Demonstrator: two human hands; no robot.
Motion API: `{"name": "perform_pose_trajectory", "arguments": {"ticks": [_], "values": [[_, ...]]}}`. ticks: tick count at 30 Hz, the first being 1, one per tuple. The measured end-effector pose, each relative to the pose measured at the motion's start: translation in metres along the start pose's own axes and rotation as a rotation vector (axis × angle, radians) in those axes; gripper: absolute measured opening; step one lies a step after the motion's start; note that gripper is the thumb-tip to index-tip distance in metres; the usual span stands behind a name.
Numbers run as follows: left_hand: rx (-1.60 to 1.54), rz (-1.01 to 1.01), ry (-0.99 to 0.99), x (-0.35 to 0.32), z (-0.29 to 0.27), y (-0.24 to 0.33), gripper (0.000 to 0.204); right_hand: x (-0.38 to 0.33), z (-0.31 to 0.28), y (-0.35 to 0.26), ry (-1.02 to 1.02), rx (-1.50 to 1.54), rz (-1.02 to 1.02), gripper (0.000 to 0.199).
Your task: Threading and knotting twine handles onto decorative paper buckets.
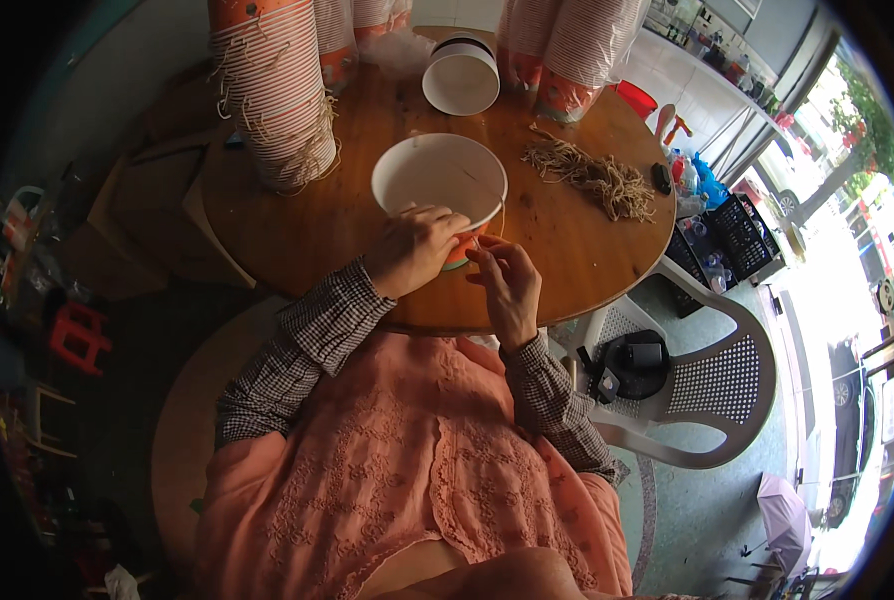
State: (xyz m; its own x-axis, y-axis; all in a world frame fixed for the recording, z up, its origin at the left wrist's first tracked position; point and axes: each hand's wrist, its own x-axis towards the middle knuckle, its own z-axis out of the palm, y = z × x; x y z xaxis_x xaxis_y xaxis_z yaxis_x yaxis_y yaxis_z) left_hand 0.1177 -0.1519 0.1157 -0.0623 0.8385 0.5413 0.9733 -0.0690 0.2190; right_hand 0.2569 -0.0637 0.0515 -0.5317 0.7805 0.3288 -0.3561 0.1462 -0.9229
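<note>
bucket [437, 175]: upright, mouth up, near table edge
left hand [412, 250]: gripping its near rim
right hand [507, 285]: fingers pinched on string [501, 222], just right

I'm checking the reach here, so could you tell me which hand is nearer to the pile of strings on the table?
The right hand. It is at the near side of the paper bowl, below and left of the pile of strings. The left hand grips the bowl's near rim, farther from the pile.

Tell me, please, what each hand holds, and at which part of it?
The left hand holds the white paper bowl at its near rim. The right hand pinches something thin beside the bowl; what it is cannot be told.
</note>
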Motion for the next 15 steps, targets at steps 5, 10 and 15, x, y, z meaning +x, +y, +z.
{"name": "perform_pose_trajectory", "arguments": {"ticks": [5, 10, 15], "values": [[-0.027, -0.01, 0.02, -0.0014, -0.0021, 0.0083, 0.027, 0.0002, -0.0075, -0.0068, -0.074, -0.083, 0.043, 0.017], [-0.017, -0.013, 0.016, -0.0014, -0.0005, 0.01, 0.028, -0.0005, -0.0059, -0.0037, -0.056, -0.089, -0.002, 0.018], [-0.021, -0.005, 0.014, -0.0013, -0.0009, 0.0098, 0.028, 0.0002, -0.0044, -0.0039, -0.044, -0.118, -0.002, 0.017]]}}
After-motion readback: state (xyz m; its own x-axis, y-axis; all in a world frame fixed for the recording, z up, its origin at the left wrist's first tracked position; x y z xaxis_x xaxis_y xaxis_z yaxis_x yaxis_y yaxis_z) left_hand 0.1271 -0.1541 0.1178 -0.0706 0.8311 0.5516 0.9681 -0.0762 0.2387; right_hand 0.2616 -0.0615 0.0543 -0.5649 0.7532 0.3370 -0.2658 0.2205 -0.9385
